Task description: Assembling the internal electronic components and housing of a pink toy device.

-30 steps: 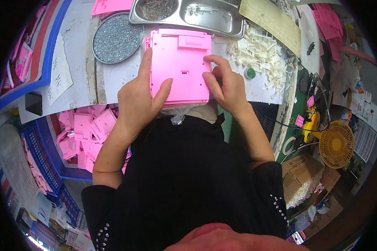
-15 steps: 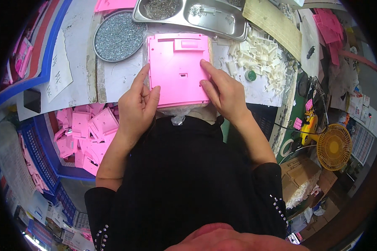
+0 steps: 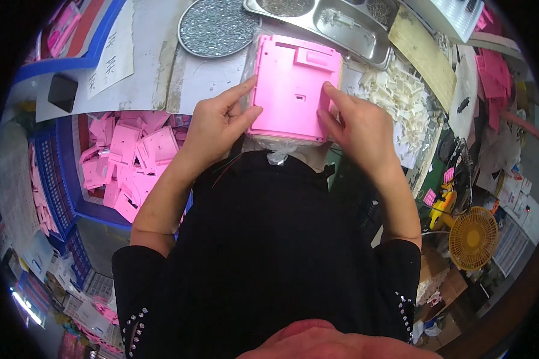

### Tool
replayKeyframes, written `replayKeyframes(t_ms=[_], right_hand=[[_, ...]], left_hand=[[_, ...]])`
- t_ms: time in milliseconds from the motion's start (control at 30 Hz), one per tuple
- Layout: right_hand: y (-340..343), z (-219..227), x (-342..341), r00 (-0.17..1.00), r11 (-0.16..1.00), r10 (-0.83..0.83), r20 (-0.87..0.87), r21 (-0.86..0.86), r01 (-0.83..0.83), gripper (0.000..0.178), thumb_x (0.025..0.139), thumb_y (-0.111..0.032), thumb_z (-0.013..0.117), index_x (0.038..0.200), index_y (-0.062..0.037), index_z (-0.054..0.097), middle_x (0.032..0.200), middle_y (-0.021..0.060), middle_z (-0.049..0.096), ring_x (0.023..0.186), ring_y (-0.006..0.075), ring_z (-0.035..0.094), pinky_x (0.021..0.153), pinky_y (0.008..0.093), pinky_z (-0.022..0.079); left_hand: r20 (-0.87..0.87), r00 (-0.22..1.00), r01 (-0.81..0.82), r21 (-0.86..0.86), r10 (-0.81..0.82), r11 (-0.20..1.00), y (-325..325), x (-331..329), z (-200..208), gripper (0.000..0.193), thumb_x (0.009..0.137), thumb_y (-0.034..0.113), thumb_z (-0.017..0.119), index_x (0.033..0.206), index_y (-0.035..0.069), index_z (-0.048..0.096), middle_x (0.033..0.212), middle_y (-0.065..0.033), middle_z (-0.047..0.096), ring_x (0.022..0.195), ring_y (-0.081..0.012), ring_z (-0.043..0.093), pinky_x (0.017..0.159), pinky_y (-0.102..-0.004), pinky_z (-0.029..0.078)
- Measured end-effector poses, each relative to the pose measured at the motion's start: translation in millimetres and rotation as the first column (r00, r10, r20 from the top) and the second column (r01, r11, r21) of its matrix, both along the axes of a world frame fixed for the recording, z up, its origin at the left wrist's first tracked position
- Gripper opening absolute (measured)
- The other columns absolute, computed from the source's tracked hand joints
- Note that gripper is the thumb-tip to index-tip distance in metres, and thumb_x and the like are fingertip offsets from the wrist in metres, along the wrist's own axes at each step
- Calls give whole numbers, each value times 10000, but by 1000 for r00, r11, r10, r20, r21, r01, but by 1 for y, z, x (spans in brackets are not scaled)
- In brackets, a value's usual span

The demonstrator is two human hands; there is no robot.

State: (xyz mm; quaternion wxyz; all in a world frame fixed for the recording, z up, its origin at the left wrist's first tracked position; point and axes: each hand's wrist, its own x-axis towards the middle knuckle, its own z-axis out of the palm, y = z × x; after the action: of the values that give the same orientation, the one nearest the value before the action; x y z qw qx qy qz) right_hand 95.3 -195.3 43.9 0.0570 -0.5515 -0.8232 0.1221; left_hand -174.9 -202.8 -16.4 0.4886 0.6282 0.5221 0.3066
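Observation:
A flat pink plastic panel (image 3: 284, 96), with a raised block near its far edge and a small slot in the middle, lies on a plastic-wrapped pad (image 3: 275, 157) at the near table edge. My left hand (image 3: 221, 122) grips the panel's left edge, its index finger along the side and its thumb at the near left. On the opposite edge my right hand (image 3: 360, 122) has its index finger and thumb against the panel, the other fingers curled beneath and partly hidden. The panel's underside is out of sight.
Beyond the panel are a round tray of screws (image 3: 218, 27) and a steel compartment tray (image 3: 365, 45) with small metal parts. White plastic pieces (image 3: 398, 99) are heaped to the right. A blue bin (image 3: 102, 206) of pink parts (image 3: 126, 143) stands left; a yellow fan (image 3: 473, 238) is at right.
The whole view has swung, so the table and panel appear further right and higher. Both hands keep the same hold on the panel, which looks slightly turned clockwise.

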Motion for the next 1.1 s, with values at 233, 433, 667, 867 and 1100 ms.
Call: replayKeyframes(t_ms=[233, 433, 667, 867, 1100], right_hand=[[31, 16, -39, 965, 969, 180, -191, 202, -141, 220, 859, -208, 777, 1049, -102, 746, 811, 58, 689, 696, 256, 672, 649, 383, 545], [157, -25, -99, 876, 806, 482, -25, 404, -432, 177, 875, -197, 732, 989, -62, 736, 954, 109, 679, 977, 300, 607, 804, 426, 508], [205, -42, -157, 871, 885, 436, 228, 65, -460, 202, 853, -219, 624, 809, -87, 771, 956, 99, 754, 1019, 288, 637, 842, 484, 501], [212, -65, -153, 860, 822, 440, 259, 268, -502, 241, 900, -204, 559, 819, -92, 757, 908, 108, 727, 1021, 289, 628, 872, 481, 486], [165, -10, -47, 897, 913, 360, -258, 293, -282, 130, 912, -137, 703, 994, -36, 689, 950, 106, 649, 929, 298, 592, 839, 389, 487]], left_hand=[[-116, 988, -65, 270, 100, 961, 35, -34, 1, 290, 898, 154, 742, 1173, 61, 745, 694, -14, 558, 630, -133, 535, 598, -301, 432], [-629, 712, 180, 593, 313, 785, 123, -45, -4, 175, 835, 244, 761, 926, 95, 765, 901, -59, 700, 939, -271, 658, 837, -454, 465], [-484, 816, 54, 609, 317, 791, 137, -59, -14, 138, 877, 184, 729, 914, 51, 734, 884, -83, 692, 842, -293, 666, 755, -414, 499], [-233, 904, -220, 467, 358, 857, 132, -61, 1, 153, 908, 160, 728, 1009, 49, 760, 955, -128, 750, 819, -259, 716, 738, -356, 545], [219, 948, -241, 26, 230, 970, 94, -44, 2, 224, 947, 56, 714, 1147, -44, 732, 967, -83, 750, 809, -112, 675, 727, -233, 530]])
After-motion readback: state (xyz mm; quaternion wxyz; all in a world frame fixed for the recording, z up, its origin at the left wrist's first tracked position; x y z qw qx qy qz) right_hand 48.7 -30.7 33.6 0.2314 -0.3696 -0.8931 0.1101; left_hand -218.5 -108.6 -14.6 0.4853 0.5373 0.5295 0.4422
